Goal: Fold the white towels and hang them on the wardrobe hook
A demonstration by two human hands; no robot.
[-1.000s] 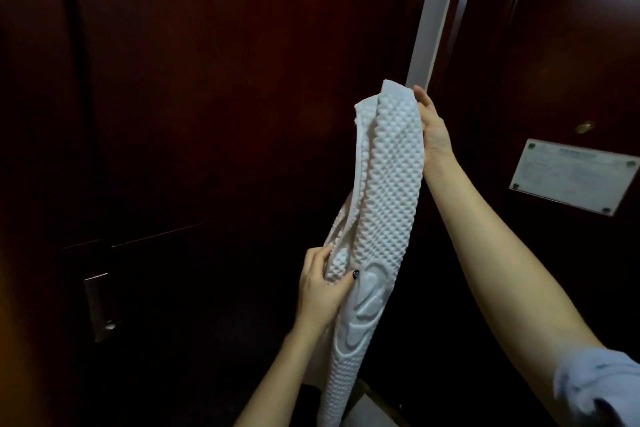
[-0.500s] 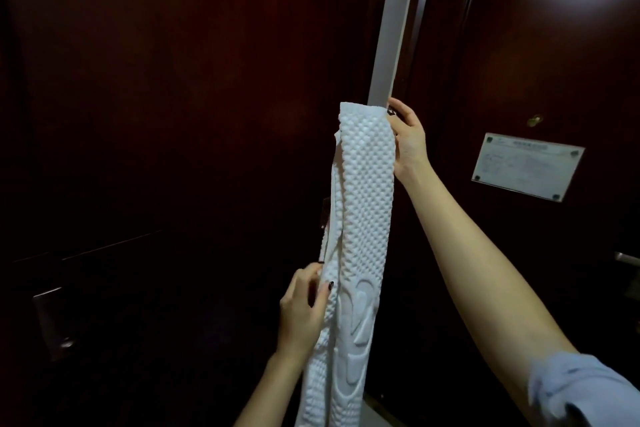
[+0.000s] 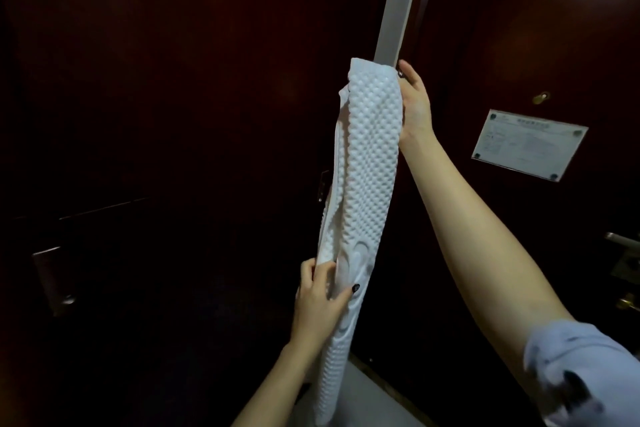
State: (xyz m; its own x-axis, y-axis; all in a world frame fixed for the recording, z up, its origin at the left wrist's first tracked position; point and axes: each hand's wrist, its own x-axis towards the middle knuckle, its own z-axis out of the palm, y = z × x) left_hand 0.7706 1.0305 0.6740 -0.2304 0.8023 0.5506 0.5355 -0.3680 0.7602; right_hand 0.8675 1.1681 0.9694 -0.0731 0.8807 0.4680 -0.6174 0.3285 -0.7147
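A white towel (image 3: 367,163) with a bumpy weave hangs long and narrow in front of the dark wood wardrobe (image 3: 180,87). My right hand (image 3: 415,107) holds its folded top end up high, at the foot of a pale vertical strip (image 3: 398,0); its fingers go behind the cloth. Lower down, my left hand (image 3: 320,298) pinches the towel's left edge between thumb and fingers. No hook shows; the towel's top covers that spot.
A dark door (image 3: 554,28) stands at the right with a white notice plate (image 3: 528,144), a brass peephole (image 3: 540,98) and a metal handle (image 3: 623,239). A small metal plate (image 3: 52,279) sits low on the left wardrobe panel. Pale floor (image 3: 374,402) shows below the towel.
The towel's top and my right hand went up and against the pale strip. The towel now hangs straighter, and my left hand has slid lower along its edge.
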